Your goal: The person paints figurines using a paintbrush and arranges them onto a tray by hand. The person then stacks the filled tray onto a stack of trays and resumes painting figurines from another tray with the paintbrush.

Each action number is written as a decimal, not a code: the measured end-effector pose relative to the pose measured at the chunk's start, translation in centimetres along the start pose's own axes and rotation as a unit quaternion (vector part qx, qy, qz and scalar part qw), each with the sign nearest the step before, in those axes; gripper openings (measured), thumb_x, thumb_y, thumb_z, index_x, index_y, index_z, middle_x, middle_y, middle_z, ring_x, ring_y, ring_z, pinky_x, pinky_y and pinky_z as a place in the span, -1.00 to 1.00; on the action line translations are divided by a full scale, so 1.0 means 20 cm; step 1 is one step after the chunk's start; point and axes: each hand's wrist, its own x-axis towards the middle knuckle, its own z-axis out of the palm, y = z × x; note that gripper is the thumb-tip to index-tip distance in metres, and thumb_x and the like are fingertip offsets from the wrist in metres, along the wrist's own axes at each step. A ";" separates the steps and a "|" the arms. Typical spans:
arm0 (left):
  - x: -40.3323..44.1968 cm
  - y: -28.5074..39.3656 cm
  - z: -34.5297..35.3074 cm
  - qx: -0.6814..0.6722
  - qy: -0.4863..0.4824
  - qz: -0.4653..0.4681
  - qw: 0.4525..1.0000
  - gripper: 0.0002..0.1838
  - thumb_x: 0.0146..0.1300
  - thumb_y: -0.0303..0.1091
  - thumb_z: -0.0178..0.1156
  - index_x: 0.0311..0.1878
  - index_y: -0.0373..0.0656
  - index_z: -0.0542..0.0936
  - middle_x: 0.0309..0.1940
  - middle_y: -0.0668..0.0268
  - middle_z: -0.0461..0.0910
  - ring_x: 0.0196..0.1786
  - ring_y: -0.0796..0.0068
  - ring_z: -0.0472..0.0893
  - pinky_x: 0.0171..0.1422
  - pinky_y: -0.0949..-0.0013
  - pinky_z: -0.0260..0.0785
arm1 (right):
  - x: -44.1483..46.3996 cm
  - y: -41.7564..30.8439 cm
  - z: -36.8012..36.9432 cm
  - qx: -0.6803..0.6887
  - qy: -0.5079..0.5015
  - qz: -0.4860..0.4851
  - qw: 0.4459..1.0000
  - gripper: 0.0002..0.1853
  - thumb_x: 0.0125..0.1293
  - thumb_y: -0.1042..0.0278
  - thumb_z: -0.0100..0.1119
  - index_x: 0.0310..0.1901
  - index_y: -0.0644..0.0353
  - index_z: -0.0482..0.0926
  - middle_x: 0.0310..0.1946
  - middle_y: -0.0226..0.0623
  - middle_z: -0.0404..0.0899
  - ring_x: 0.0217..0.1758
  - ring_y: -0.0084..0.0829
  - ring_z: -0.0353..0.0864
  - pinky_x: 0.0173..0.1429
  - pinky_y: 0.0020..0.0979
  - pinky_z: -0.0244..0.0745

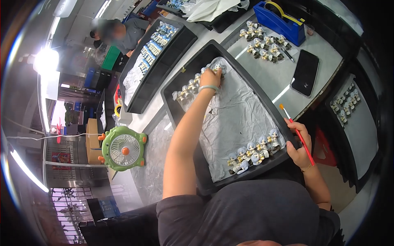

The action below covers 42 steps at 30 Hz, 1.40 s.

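Note:
A black tray (pixel 262 102) lined with crumpled white paper (pixel 234 110) rests in front of me, tilted in view. My left hand (pixel 210 78), with a band at the wrist, reaches to its far end, fingers closed over a small figurine there. Beside that hand runs a row of small figurines (pixel 187 89) with pale blue tops. More figurines (pixel 255 152) lie in the tray's near right corner. My right hand (pixel 300 147) is at the tray's right edge, closed around a red paintbrush (pixel 301 138) with its bristles pointing up.
A green fan (pixel 123 148) stands left of the tray. Behind is another tray (pixel 164 61) of figurines. Loose figurines (pixel 262 43), a phone (pixel 305 73) and a blue tape dispenser (pixel 279 22) lie at upper right. A further tray (pixel 356 123) is far right. A person (pixel 133 35) sits upper left.

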 end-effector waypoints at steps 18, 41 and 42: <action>0.14 -0.15 -0.01 0.086 0.078 0.228 0.967 -0.26 -0.34 -0.27 0.37 0.09 0.00 0.42 -0.04 0.36 0.41 0.09 0.26 0.34 0.17 0.15 0.12 | 0.01 0.00 -0.02 0.020 -0.018 -0.009 1.000 -0.55 -0.07 0.55 0.04 -0.03 0.29 0.34 0.02 0.09 0.45 0.01 -0.17 0.53 0.13 -0.38 0.35; 0.14 -0.15 0.00 0.123 0.083 0.188 0.971 -0.23 -0.34 -0.29 0.33 0.12 -0.02 0.38 -0.05 0.31 0.38 0.12 0.23 0.29 0.23 0.11 0.03 | 0.01 0.00 -0.01 0.030 -0.011 -0.001 0.999 -0.56 -0.06 0.54 0.05 -0.04 0.27 0.35 0.02 0.10 0.46 -0.03 -0.20 0.56 0.09 -0.40 0.37; 0.15 -0.18 0.02 0.140 0.076 0.186 0.970 -0.22 -0.33 -0.29 0.33 0.14 -0.02 0.36 -0.03 0.30 0.37 0.13 0.22 0.28 0.23 0.10 0.03 | 0.01 0.00 -0.01 0.032 -0.010 0.001 0.999 -0.56 -0.07 0.54 0.05 -0.04 0.27 0.35 0.02 0.09 0.46 -0.02 -0.19 0.56 0.10 -0.39 0.37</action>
